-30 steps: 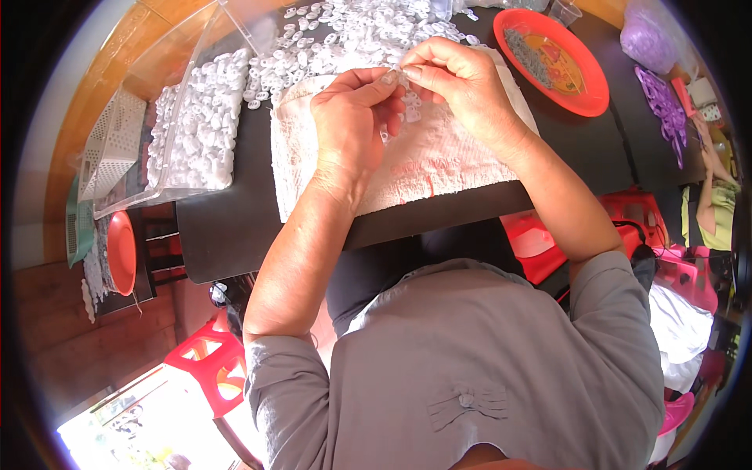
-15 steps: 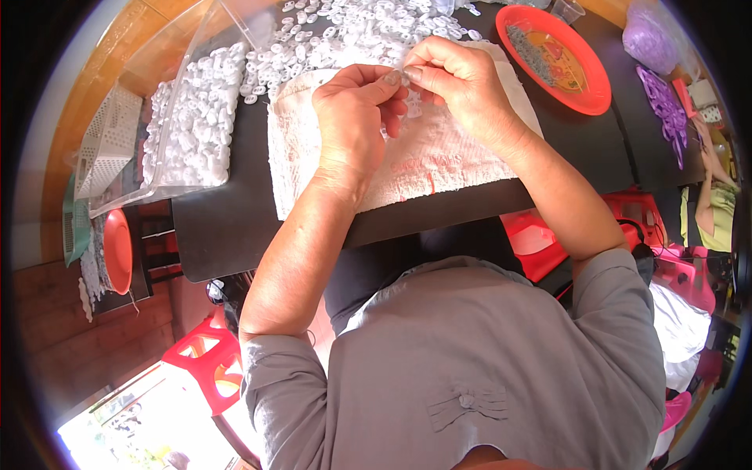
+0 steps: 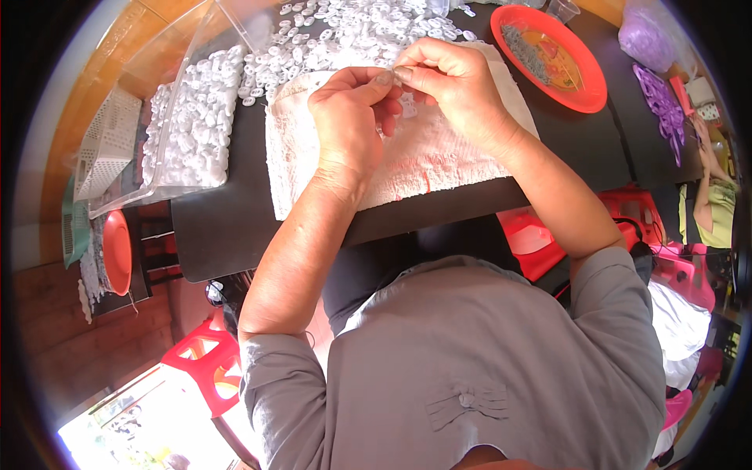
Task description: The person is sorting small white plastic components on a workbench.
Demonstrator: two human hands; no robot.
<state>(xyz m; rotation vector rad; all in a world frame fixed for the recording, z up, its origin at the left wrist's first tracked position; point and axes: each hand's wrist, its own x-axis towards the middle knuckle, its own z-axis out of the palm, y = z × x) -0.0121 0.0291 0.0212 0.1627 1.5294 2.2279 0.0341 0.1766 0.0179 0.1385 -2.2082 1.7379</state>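
Note:
My left hand (image 3: 348, 117) and my right hand (image 3: 450, 90) meet above a white towel (image 3: 454, 160) spread on a black table (image 3: 227, 227). Their fingertips pinch a small white plastic piece (image 3: 394, 78) between them; the fingers hide most of it. Just beyond the hands lies a heap of small white plastic pieces (image 3: 352, 31) on the table. The towel lies under both wrists.
A clear bag of white pieces (image 3: 192, 125) lies at the table's left, a white basket (image 3: 106, 141) beyond it. A red plate (image 3: 552, 55) sits far right, purple pieces (image 3: 662, 102) past it. Red stools (image 3: 207, 364) stand below. Another person (image 3: 717, 200) sits at the right edge.
Both hands stay together over the towel with only small finger movements. Nothing else has visibly shifted.

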